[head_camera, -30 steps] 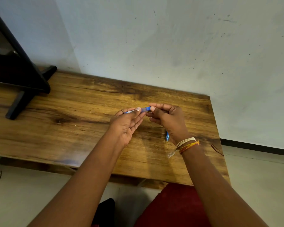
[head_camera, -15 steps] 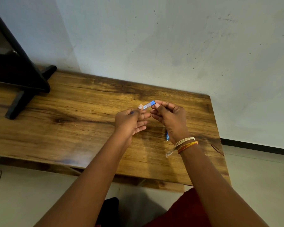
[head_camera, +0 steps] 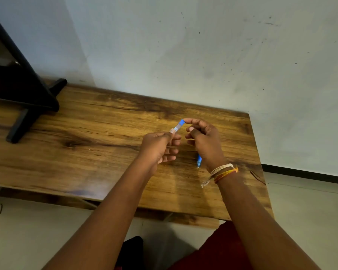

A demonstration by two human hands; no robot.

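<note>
Over the wooden counter [head_camera: 86, 152], right of its middle and near the far edge, the left hand [head_camera: 158, 147] pinches a clear pen piece [head_camera: 179, 125]. The right hand [head_camera: 205, 141] touches its blue tip with a curled forefinger, grip unclear. Bare wood runs left to a black stand [head_camera: 27, 98].

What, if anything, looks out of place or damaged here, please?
The left hand pinches a clear tube with a blue end, which the right hand touches with its forefinger; a separate blue pen piece pokes out beneath that hand. It looks like a dismantled pen; nothing is spilled.
</note>
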